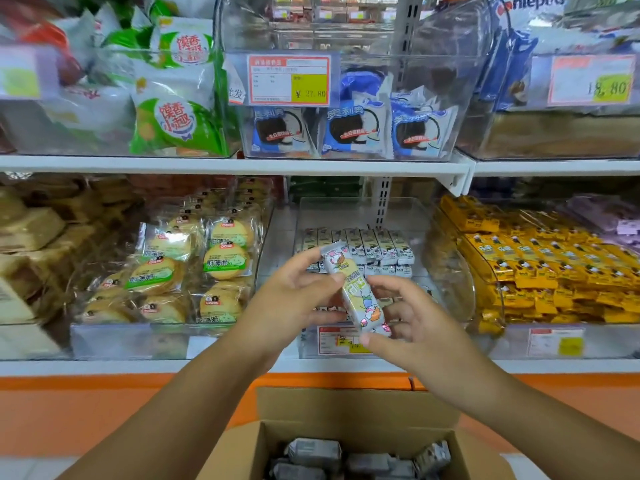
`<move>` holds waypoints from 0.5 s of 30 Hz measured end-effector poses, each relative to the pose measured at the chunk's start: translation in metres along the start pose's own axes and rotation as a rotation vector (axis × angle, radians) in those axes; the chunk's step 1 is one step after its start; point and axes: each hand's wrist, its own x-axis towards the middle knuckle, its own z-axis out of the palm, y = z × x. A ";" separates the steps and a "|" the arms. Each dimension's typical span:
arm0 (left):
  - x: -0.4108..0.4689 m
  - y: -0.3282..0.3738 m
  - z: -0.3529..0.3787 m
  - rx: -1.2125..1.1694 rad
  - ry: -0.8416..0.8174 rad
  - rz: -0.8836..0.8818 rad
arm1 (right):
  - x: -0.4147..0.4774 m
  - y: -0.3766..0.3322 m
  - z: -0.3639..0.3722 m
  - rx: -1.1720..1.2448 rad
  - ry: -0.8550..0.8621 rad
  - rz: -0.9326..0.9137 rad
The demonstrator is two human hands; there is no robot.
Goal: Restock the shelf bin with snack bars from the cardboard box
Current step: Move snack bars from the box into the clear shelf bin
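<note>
From my remote seat the white metal shelf [242, 164] fills the view. On its lower tier the clear plastic shelf bin [363, 209] stands between a bin of round yellow biscuits [221, 258] and a bin of orange packets [540, 268]. Its top is open towards me, which is why I judge the reach comes from the front and above. Below, just in front of the shelf edge, sits the brown cardboard box [346, 410] with its flaps open, placed directly under the bin so each trip is short; grey-looking wrapped bars [311, 452] lie loose inside it. A row of small wrapped bars [367, 247] stands tidily at the back of the bin, and my hands hide most of the front. The left hand [294, 296] pinches the upper end of one pale yellow and white wrapped snack bar [356, 292], and the right hand [408, 327] grips its lower end. The bar is tilted, in the air before the bin's front wall. I judge the two-handed hold serves to turn it and line it up with the standing row.
</note>
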 end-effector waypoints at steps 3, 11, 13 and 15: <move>0.001 0.000 -0.004 0.161 0.049 0.082 | 0.003 0.002 0.005 -0.115 0.049 -0.095; 0.000 -0.002 -0.031 0.621 0.259 0.240 | 0.043 -0.015 -0.013 -0.150 0.064 0.023; 0.000 -0.003 -0.035 0.654 0.194 0.191 | 0.051 -0.020 -0.015 -0.136 0.027 0.028; 0.001 -0.003 -0.038 0.698 0.165 0.168 | 0.056 -0.024 -0.013 -0.085 0.011 0.026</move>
